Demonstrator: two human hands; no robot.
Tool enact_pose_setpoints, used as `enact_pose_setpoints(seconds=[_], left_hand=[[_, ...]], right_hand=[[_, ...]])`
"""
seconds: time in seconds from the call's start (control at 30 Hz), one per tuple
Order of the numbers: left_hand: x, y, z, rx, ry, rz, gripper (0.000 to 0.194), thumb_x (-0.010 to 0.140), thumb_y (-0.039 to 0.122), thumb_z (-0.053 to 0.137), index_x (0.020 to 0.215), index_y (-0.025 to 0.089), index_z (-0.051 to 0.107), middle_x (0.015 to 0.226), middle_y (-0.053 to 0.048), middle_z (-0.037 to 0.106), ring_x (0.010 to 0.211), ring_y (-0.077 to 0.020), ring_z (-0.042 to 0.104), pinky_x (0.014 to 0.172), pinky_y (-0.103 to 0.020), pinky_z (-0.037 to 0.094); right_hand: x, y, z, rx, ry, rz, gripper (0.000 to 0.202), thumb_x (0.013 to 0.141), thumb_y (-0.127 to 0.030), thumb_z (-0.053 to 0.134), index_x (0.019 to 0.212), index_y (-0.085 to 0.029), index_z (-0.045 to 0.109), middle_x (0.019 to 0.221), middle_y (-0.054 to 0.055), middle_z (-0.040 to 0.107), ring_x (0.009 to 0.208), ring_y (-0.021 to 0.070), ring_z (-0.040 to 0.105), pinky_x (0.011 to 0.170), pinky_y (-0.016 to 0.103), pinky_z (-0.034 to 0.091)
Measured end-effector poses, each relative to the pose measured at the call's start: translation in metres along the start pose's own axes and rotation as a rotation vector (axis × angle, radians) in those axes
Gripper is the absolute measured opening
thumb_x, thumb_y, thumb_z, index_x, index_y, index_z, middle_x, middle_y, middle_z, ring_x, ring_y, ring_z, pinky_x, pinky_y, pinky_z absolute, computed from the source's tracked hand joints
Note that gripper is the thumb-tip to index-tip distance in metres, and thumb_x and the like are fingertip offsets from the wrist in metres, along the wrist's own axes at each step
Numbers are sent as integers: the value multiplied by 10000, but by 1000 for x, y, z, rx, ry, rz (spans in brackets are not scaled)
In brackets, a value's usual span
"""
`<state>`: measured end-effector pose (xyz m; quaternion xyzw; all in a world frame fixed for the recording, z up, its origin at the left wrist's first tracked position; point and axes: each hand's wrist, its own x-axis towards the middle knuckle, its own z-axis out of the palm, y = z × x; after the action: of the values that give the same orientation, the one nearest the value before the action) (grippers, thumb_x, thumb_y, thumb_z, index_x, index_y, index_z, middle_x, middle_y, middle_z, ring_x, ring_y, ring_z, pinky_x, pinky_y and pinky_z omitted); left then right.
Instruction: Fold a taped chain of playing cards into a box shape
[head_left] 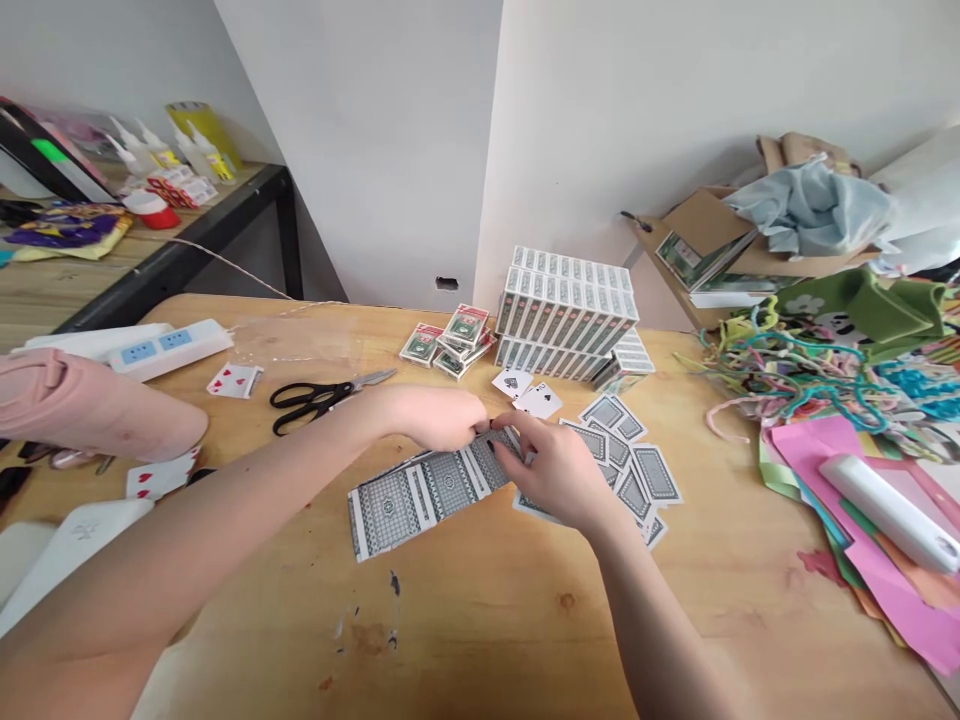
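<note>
A long strip of joined playing cards [390, 507], patterned grey backs up, slants across the wooden table in front of me. My left hand [450, 418] reaches over its far edge, fingers curled at the right end. From the right, my right hand [555, 465] pinches that same end between thumb and forefinger, close to the left fingertips. The fingers partly hide what they grip there. Loose playing cards [655, 474] lie face down in a spread beside my right hand. Two face-up cards [538, 402] rest just beyond the hands.
Behind stands a stack of card boxes [566, 310], with several flat card packs [466, 325] beside it. Black-handled scissors [311, 398] lie left, near a power strip [172, 348] and a pink roll [112, 410]. Coloured paper [817, 450] and tangled cords [802, 350] cover the right side.
</note>
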<state>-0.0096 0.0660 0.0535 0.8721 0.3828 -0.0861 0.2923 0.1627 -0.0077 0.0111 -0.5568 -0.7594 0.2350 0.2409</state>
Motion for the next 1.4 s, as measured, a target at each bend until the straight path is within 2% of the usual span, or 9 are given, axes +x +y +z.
enact_pose_setpoints(seconds=[0.1,0.4,0.5,0.63,0.73,0.93,1.13,1.3,1.4], left_hand=[[-2,6,-1,10,-126,-8,247,651,75,441,637,215,644,603,-11,645,449,-146,492,456,-270,293],[-14,7,20,-90,389,-19,124,754,118,477,763,204,566,667,18,624,587,-137,548,514,-244,311],[-15,6,24,-62,402,-49,138,783,126,467,718,196,567,660,1,631,592,-147,565,512,-257,309],[-15,8,27,-69,439,-89,107,796,145,481,820,194,573,741,-18,671,650,-164,614,534,-259,341],[-14,8,28,-63,445,-106,77,780,150,487,805,194,546,717,-11,661,608,-156,602,520,-259,335],[-11,5,26,-117,434,-148,58,728,174,527,779,199,533,704,-5,651,616,-161,598,522,-263,341],[-7,-3,21,-292,387,-182,129,637,168,584,741,207,519,710,11,662,638,-165,605,522,-244,371],[-7,-4,19,-350,354,-137,124,663,177,551,783,192,577,748,-22,683,661,-178,616,548,-245,395],[-8,-4,18,-392,350,-77,111,697,212,538,791,194,595,746,-10,690,676,-183,621,564,-244,405]], right_hand=[[4,-2,0,-107,-24,-27,162,804,-231,540,938,-283,614,539,-33,506,446,128,372,499,247,234],[9,4,5,-41,-29,-55,103,810,-230,517,862,-236,606,573,-34,507,488,113,403,516,240,266],[15,4,-1,248,58,33,80,803,-261,556,751,-217,597,500,-61,387,468,99,362,489,229,270],[33,-8,-13,936,449,189,372,849,-317,487,523,-218,337,463,-70,274,405,80,241,399,230,196],[51,-22,-16,1315,471,252,425,886,-307,385,521,-225,183,438,-81,177,352,72,181,350,225,175],[82,-31,3,1547,458,568,395,874,-252,380,562,-223,141,406,-94,169,345,65,155,317,199,162],[92,-18,24,1329,469,637,382,890,-349,411,566,-236,243,431,-84,242,359,80,246,342,212,210],[88,-13,30,790,596,345,492,901,-542,388,549,-234,236,504,-55,247,448,99,264,433,232,225],[80,-7,23,493,521,61,473,917,-524,377,563,-223,290,539,-39,312,506,115,307,506,243,248]])
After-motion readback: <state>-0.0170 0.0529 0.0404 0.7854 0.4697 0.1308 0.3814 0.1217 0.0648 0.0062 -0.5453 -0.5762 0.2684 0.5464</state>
